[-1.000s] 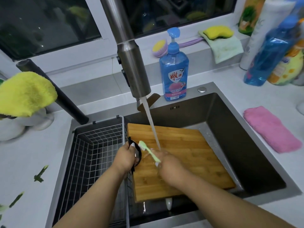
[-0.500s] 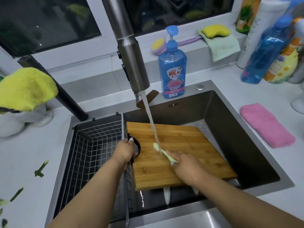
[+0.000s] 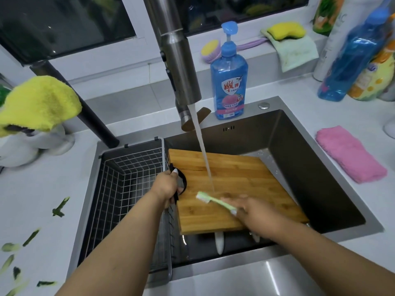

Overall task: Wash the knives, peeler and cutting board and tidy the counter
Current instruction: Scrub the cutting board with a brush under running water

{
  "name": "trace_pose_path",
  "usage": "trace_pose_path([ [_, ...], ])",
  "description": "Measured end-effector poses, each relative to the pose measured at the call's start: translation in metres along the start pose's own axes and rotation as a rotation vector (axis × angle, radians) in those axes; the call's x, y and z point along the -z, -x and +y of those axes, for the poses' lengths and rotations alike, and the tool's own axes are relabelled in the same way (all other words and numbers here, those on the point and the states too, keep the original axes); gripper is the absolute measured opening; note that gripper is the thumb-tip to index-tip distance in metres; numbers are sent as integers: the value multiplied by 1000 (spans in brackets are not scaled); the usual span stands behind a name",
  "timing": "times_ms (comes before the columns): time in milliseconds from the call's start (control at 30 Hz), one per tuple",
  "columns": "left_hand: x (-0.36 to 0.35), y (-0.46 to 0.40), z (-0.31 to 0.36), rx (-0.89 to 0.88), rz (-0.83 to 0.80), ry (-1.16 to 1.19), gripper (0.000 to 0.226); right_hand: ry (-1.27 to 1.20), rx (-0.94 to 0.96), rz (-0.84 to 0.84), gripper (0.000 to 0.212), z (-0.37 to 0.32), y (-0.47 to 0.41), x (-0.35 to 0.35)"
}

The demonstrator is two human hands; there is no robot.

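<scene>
Cutting board (image 3: 233, 189) under running tap, in sink (image 3: 320, 167).
Bamboo surface wet, tilted; left hand (image 3: 168, 186) grips its black handle; right hand (image 3: 254, 212) pinches green toothbrush (image 3: 213, 200) against it.

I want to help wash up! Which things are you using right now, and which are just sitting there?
In use:
- cutting board
- green brush, right hand
- board's black handle, left hand
- running tap

Just sitting:
- blue soap bottle
- pink cloth
- yellow cloth
- wire basket
</scene>
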State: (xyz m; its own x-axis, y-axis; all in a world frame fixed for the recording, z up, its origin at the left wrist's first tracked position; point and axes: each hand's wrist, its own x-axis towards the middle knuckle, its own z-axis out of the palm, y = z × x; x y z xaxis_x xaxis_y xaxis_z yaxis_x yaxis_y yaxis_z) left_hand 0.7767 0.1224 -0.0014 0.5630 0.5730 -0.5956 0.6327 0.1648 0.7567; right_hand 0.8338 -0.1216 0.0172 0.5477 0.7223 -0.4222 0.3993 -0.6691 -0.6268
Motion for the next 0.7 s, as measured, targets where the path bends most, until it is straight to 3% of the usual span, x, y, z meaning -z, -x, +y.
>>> trace_pose_path([
  [67,0,-2,0,3,5,7,21,44,-13,42,42,3,-7,2],
  [200,-1,-4,-1,10,2,41,21,-157,246,-120,44,-8,13,-10],
  [367,0,-5,-1,31,18,31,24,-33,135,13,43,19,3,3],
  [533,-1,-6,-2,24,27,-13,27,-118,339,-158,48,7,21,-9],
  [633,0,-6,-3,26,33,-11,28,-55,136,-75,46,41,18,8],
  [700,1,-7,-3,23,40,-17,25,3,98,-32,44,44,21,10],
])
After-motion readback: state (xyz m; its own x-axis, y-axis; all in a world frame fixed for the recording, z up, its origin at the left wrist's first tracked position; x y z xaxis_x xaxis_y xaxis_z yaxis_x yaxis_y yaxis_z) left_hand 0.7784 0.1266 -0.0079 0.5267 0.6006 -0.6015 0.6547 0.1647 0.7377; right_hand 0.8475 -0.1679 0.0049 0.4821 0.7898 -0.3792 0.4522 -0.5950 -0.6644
